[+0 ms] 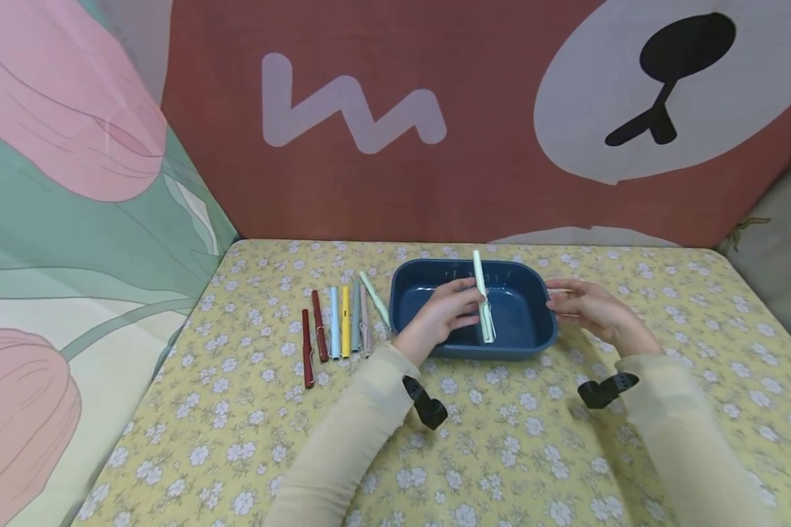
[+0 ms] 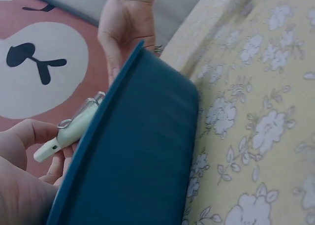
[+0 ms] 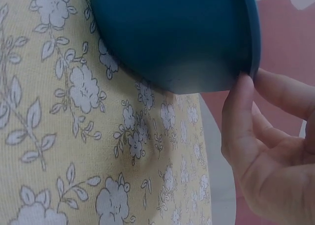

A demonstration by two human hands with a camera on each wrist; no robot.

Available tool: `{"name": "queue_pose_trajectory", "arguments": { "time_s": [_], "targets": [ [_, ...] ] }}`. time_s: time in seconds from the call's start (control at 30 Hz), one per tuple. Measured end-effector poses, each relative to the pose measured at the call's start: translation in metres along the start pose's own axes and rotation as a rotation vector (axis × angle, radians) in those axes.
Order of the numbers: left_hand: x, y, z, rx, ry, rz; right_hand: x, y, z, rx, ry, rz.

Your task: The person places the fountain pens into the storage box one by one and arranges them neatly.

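- Mint-green, slim, smooth pen (image 1: 485, 318) with a bent wire clip: the left hand (image 1: 444, 311) pinches it with thumb and fingers above the deep blue, glossy, round-cornered tray (image 1: 517, 315). Its clip end points toward the person; holding it by the middle probably keeps it balanced.
- Blue tray, likely hard plastic, with a raised lip: the right hand (image 1: 589, 311) pinches that lip at the right end, thumb against the outer wall, perhaps to steady it.
- Two dark red pens (image 1: 307, 348), then light blue (image 1: 335, 322), yellow (image 1: 346, 322), grey-green (image 1: 356, 315) and mauve (image 1: 365, 326) ones lie side by side left of the tray, roughly parallel, which would make single ones easy to pick out.
- Second mint-green pen (image 1: 374, 298): slanted, just beside the tray's left end; whether they touch, I cannot tell.
- Yellow cloth (image 1: 501, 468), woven-looking and printed with white flowers, lies under everything; its fabric may help against sliding.
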State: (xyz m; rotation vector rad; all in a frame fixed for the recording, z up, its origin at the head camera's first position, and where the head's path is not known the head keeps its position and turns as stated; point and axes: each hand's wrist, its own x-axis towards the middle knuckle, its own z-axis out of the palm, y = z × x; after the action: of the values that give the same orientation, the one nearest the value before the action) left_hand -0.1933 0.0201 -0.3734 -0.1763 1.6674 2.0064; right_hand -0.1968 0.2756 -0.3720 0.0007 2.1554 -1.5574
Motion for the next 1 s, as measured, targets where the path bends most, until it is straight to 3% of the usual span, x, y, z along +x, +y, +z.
{"name": "queue_pose_trajectory", "arguments": {
  "time_s": [0.17, 0.5, 1.0],
  "targets": [
    [0.004, -0.002, 0.011, 0.064, -0.013, 0.008, 0.001, -0.001, 0.001, -0.011, 0.001, 0.010],
    [0.013, -0.008, 0.028, 0.013, 0.005, -0.040, 0.002, -0.001, -0.001, 0.011, -0.004, 0.004],
    [0.019, -0.017, 0.032, 0.019, -0.001, -0.127, 0.004, 0.000, 0.001, -0.024, -0.022, 0.023]
  ]
}}
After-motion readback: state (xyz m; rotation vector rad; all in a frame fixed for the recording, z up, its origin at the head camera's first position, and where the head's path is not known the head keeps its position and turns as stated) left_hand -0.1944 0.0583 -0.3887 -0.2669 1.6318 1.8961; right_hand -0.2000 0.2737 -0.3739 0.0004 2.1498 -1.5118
